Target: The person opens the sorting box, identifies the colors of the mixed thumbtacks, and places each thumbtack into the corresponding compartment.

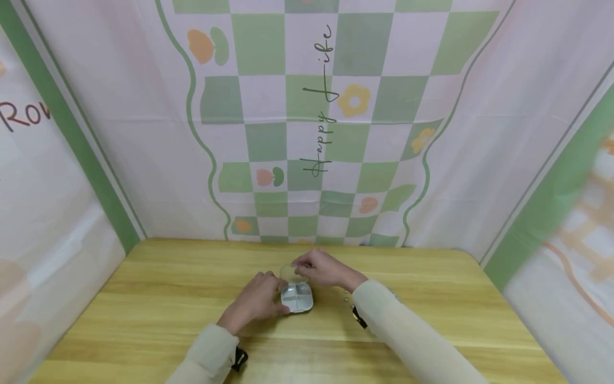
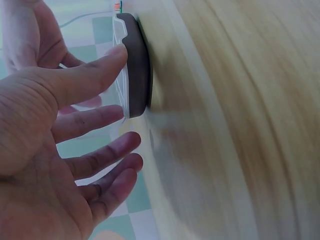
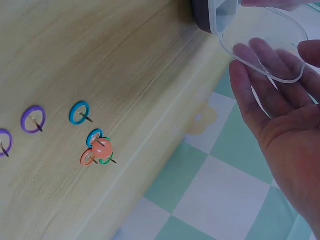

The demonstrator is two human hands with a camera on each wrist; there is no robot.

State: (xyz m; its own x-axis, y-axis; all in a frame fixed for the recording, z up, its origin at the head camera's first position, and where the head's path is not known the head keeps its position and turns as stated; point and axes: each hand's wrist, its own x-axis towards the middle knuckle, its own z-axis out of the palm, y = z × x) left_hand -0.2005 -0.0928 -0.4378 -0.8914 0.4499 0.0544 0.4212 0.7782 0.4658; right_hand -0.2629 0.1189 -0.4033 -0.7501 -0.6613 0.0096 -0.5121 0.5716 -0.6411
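A small pill box (image 1: 301,306) with a white, divided inside and a dark base (image 2: 138,70) sits on the table. Its clear lid (image 3: 265,45) stands raised on the far side. My left hand (image 1: 256,298) grips the box from the left, thumb at the near side and index finger toward the far side; the other fingers are loosely bent. At the lid, my right hand (image 1: 328,268) holds the edge, with fingers behind the clear plastic and the thumb in front. Several thumbtacks (image 3: 102,149) with coloured rims lie to the right, points up or tilted.
The wooden table (image 1: 158,298) reaches back to a checkered curtain (image 1: 261,45), with more curtain at both sides. The tacks lie near the right forearm and its black wrist strap (image 1: 359,317). The table's far edge is close behind the hands.
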